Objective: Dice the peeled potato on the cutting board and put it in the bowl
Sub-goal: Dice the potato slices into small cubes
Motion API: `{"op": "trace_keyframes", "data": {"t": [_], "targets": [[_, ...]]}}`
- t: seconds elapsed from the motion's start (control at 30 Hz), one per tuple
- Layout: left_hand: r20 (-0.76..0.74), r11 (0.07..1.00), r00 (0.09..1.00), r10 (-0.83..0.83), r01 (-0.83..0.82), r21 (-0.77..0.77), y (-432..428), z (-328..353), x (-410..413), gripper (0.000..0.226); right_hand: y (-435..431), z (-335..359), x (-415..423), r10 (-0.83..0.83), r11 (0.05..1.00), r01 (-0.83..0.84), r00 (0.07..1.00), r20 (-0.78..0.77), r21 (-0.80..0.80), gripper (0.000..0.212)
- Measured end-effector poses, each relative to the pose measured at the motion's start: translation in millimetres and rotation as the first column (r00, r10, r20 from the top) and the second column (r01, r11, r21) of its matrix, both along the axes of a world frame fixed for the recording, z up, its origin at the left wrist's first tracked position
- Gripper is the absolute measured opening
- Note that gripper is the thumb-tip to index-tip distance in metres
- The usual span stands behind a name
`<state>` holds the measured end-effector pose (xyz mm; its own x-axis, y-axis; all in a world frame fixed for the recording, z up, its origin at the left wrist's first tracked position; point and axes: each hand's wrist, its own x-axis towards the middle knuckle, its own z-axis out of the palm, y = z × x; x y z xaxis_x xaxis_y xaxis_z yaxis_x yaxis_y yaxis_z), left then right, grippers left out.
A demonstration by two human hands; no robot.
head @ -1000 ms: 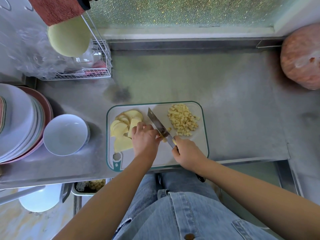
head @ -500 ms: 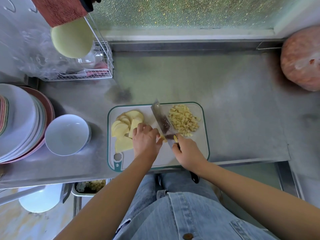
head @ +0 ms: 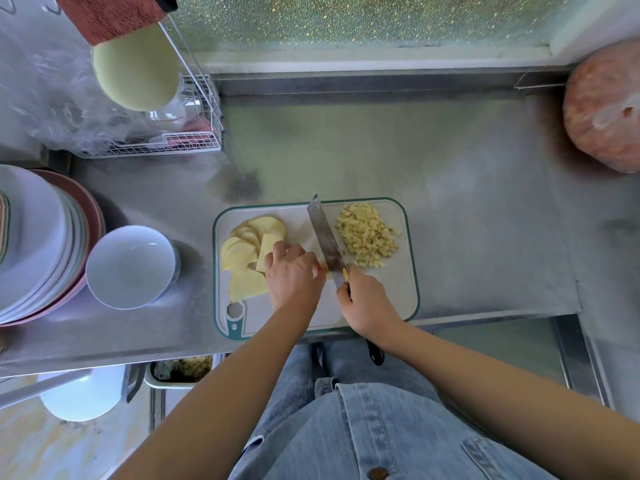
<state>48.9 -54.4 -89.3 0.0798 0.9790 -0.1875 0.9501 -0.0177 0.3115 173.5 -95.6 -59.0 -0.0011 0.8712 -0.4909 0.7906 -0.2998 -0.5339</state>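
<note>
Head view: dicing is midway. The right hand has its grip closed on the knife; the left hand pins potato strips beside it with curled fingers. Uncut slices lie at the cutting board's left end, dice at its right. More cuts come next, I judge; the empty bowl sits left of the board.

Bowl left of cutting board

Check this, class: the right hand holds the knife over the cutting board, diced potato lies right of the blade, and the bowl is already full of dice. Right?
Not quite: the head view shows the bowl empty. The right hand does hold the knife over the cutting board, with diced potato right of the blade.
</note>
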Motion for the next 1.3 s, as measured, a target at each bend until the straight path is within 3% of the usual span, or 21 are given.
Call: {"op": "trace_keyframes", "data": {"t": [0.37,0.53,0.77,0.87,1.07,1.2,1.3], "targets": [[-0.045,0.999,0.999,-0.012,0.01,-0.048,4,5,3,0.015,9,-6,0,0.003,1.0,-0.003,1.0,-0.015,-0.023,0.002],[-0.082,0.996,0.996,-0.031,0.023,-0.092,6,7,4,0.016,4,-11,-1,-0.015,1.0,0.016,1.0,-0.02,0.022,0.02],[-0.076,0.993,0.992,-0.097,0.092,-0.071,8,11,-3,0.021,13,-9,5,-0.05,0.996,0.054,0.997,-0.067,0.067,0.006],[-0.033,0.99,0.99,-0.136,0.134,-0.038,9,11,-12,0.021,21,0,13,-0.062,0.991,0.072,0.994,-0.093,0.111,0.01],[-0.018,0.996,0.998,-0.057,0.058,0.073,6,15,-27,0.012,-5,8,27,0.062,0.99,-0.042,0.987,-0.147,0.138,0.029],[-0.048,0.993,0.998,-0.039,0.044,0.106,1,14,-29,0.025,-29,-1,31,0.134,0.988,-0.127,0.989,-0.071,0.089,0.014],[-0.04,0.996,0.999,-0.025,0.028,0.083,-3,11,-30,0.024,-37,-6,34,0.141,0.988,-0.137,0.988,-0.055,0.067,0.013]]}}
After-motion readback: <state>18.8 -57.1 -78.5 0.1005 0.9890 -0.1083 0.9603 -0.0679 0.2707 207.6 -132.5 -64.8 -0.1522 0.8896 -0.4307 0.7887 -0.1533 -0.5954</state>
